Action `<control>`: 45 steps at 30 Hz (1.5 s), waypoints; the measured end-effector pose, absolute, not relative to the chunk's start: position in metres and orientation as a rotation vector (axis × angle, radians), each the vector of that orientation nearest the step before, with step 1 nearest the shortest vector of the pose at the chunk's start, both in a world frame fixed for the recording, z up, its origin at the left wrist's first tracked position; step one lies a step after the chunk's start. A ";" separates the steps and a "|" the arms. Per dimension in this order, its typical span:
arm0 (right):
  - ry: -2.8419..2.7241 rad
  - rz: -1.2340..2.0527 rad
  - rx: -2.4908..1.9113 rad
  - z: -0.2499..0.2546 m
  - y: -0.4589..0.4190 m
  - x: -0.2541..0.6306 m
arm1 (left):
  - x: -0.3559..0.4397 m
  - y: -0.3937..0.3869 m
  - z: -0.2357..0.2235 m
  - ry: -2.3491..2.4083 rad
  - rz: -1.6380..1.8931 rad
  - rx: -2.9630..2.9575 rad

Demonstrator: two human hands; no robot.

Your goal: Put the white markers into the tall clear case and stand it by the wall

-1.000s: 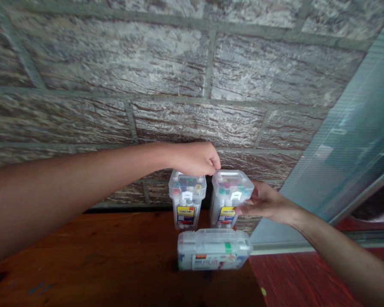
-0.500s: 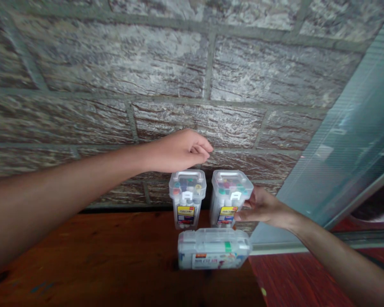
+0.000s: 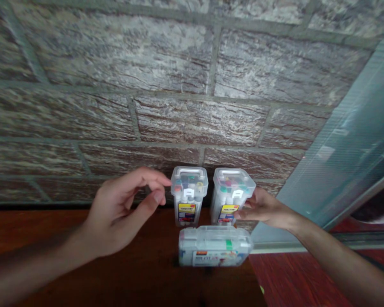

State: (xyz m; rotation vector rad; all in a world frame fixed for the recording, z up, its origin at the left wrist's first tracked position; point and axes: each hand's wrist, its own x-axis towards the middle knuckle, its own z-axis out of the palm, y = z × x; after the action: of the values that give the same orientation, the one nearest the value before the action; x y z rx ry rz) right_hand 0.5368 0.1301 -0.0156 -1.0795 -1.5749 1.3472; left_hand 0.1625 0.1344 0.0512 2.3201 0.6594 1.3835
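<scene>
Two clear plastic marker boxes with yellow labels and lids stand upright side by side near the wall. My left hand (image 3: 124,209) is beside the left marker box (image 3: 189,196), its fingers loosely bent and apart from the thumb, with nothing held. Its index fingertip is close to that box's lid; whether they touch I cannot tell. My right hand (image 3: 265,209) grips the right marker box (image 3: 230,198) from its right side, thumb at the front and fingers partly hidden behind. In front lies a wider clear plastic case (image 3: 216,246) with a printed label and a green strip.
The boxes stand on a brown wooden tabletop (image 3: 160,273), close to its right edge. Behind rises a brick-patterned wall (image 3: 169,119). On the right are a ribbed translucent panel (image 3: 333,153) and a red floor (image 3: 284,277) below.
My left hand has come down and left from above the left marker box to its side, and its fingers have spread. My right hand keeps its grip on the right box.
</scene>
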 end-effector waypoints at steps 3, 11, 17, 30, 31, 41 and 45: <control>-1.599 1.325 -1.054 -0.015 0.129 0.537 | 0.159 0.124 0.032 0.628 1.306 2.340; -1.627 1.281 -1.061 -0.015 0.128 0.538 | 0.158 0.122 0.011 0.638 1.191 2.290; -1.637 1.267 -1.068 -0.015 0.130 0.536 | 0.159 0.125 0.007 0.649 1.160 2.274; -1.525 0.647 -1.320 -0.026 0.055 0.560 | 0.164 0.104 -0.038 0.979 0.624 2.000; -1.575 0.656 -1.344 -0.029 0.043 0.555 | 0.166 0.103 -0.042 0.989 0.592 1.969; -1.751 0.479 -1.281 -0.074 -0.002 0.506 | 0.167 0.104 -0.075 0.950 0.659 1.901; -1.594 0.625 -1.338 -0.073 0.012 0.528 | 0.156 0.116 -0.071 0.911 0.969 1.748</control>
State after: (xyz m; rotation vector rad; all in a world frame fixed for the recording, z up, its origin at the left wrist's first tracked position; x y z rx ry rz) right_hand 0.5279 0.0121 -0.0730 -1.3376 -1.5942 0.6255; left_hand 0.1560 0.1159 -0.0713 1.7475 0.9114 0.9690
